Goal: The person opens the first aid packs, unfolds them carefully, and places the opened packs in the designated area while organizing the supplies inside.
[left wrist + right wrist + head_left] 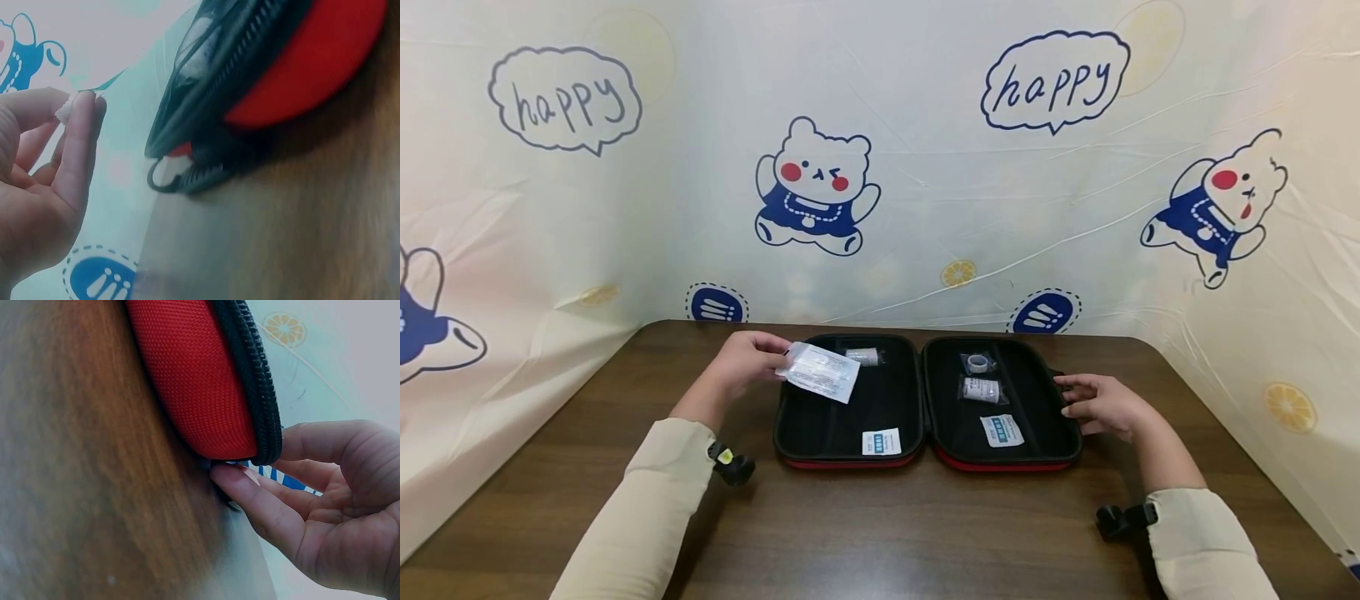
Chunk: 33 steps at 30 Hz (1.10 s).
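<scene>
My left hand (747, 364) pinches a flat white packet (823, 372) with small print by its edge, between thumb and fingers. The packet is above the left half of an open zip case (880, 408), black inside with a red shell. In the left wrist view, the left fingertips (84, 106) meet on the packet's edge. At the case's right side, my right hand (1105, 406) holds the rim, its thumb (240, 484) low at the red shell and fingers beside the zip. Small white-and-blue sachets (881, 442) (1002, 431) lie in both halves.
A wrapped white roll (862, 357) is at the back of the left half. The right half holds a ring-shaped tape roll (977, 363) and a wrapped bandage roll (981, 390). The case lies on a brown wooden table (850, 533) before a printed cloth backdrop (910, 208).
</scene>
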Each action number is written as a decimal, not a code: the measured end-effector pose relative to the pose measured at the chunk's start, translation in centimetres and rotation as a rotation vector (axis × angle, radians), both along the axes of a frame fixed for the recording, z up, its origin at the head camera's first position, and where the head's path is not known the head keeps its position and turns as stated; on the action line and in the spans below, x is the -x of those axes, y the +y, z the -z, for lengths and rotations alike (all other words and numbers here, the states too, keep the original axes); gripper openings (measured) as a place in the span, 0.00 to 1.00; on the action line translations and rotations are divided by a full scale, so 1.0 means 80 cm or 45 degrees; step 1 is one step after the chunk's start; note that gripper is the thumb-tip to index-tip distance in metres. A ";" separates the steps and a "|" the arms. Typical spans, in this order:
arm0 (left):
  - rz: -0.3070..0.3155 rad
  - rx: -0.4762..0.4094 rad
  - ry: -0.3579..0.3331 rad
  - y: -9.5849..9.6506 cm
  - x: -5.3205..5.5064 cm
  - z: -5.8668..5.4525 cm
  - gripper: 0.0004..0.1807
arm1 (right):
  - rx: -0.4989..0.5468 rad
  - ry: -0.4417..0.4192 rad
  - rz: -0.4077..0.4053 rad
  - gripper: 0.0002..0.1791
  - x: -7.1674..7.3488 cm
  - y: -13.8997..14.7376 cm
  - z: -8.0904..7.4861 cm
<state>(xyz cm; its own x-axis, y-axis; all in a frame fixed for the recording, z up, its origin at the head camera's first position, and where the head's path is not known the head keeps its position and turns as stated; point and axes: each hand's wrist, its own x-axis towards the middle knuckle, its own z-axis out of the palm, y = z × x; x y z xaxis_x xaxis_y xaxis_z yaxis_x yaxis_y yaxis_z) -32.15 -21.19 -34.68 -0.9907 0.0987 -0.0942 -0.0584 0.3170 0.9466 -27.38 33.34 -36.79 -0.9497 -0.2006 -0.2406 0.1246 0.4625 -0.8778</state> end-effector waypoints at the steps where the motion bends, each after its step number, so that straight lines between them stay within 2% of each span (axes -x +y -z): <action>1: -0.015 -0.007 -0.005 -0.003 -0.001 0.000 0.18 | -0.003 0.002 -0.004 0.36 0.000 0.000 0.000; 4: -0.040 -0.022 -0.015 -0.012 -0.006 0.001 0.18 | -0.007 0.005 -0.009 0.36 0.000 0.000 0.001; 9: -0.066 0.017 -0.028 -0.027 -0.013 0.003 0.20 | -0.007 0.005 -0.012 0.36 0.000 0.001 0.001; 16: -0.057 0.074 -0.042 -0.036 -0.016 0.008 0.20 | -0.014 0.009 -0.010 0.36 0.000 0.001 0.001; 26: -0.031 0.175 -0.019 -0.021 -0.014 0.010 0.19 | -0.017 0.004 -0.012 0.36 -0.001 0.001 0.000; 33: -0.031 0.220 -0.001 -0.004 -0.007 0.010 0.17 | -0.016 0.004 -0.008 0.36 -0.001 0.001 0.001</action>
<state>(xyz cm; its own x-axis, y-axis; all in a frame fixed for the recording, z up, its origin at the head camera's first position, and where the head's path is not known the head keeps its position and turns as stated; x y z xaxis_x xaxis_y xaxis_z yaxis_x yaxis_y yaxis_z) -31.63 -21.48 -35.50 -0.9924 0.0570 -0.1086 -0.0689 0.4732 0.8783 -27.33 33.45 -36.89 -0.9492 -0.2032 -0.2402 0.1191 0.4744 -0.8722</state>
